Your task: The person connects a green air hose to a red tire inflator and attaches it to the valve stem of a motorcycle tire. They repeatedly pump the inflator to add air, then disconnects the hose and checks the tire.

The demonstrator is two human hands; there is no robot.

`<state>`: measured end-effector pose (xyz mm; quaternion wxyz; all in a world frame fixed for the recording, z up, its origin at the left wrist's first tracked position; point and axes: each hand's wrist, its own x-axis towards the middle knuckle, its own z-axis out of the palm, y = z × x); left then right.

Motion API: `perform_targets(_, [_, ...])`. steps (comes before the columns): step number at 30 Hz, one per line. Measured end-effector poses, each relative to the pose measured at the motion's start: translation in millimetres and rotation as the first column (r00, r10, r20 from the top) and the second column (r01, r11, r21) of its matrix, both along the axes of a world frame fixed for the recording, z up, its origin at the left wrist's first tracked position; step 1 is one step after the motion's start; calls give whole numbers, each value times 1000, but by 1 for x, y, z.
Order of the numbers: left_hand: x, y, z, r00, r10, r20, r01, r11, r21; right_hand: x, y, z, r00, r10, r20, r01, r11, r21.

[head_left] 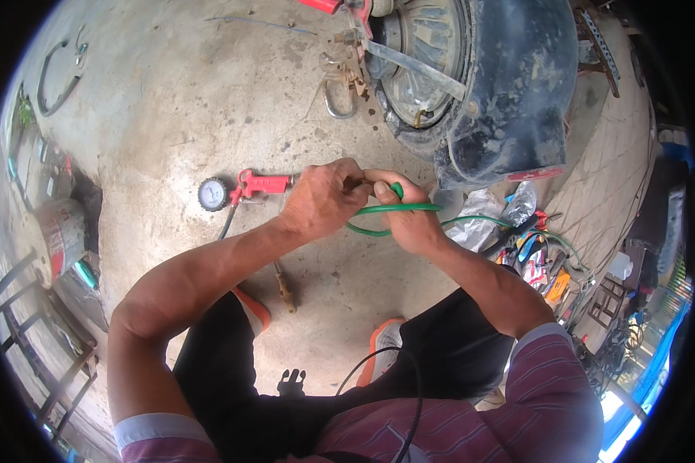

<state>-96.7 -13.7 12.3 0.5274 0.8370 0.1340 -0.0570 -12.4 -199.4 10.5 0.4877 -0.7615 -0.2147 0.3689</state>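
In front of me my two hands meet above the concrete floor. My right hand point(414, 225) is closed around a green hose point(394, 207), which loops past the fingers and trails off to the right. My left hand point(322, 201) has its fingers pinched together against the right fingertips; what lies between them is hidden. Just left of that hand is a red tire inflator gun point(264, 184) with a round dial gauge point(213, 194) and a dark hose. Its metal end passes behind the left hand, so I cannot tell whether they touch.
A dusty black fender point(510, 92) and wheel hub point(428, 58) stand ahead on the right. A screwdriver point(284, 288) lies between my feet. Loose tools and packets point(540, 262) clutter the right side. A white bucket point(58, 239) and metal bars point(50, 386) are at left.
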Motion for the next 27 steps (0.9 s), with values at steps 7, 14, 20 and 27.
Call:
perform_targets(7, [3,59,-29,894,281,-349,-404,842,-357,-13,-8,16,902,298,312,-367,910,194])
perform_targets(14, [-13,114,-33,926,320,-199,-369,877,-307,3,-31,34,818,152,-555,-147,988,55])
perform_targets(20, [-19,99,13,985,-97,-145,-3,820,-572,8,-27,23,959,-11,-284,-5,999,-55])
perform_targets(27, [-9,44,44,933,-358,13,351,906,-236,-6,-23,24,857,402,-322,-375,916,145])
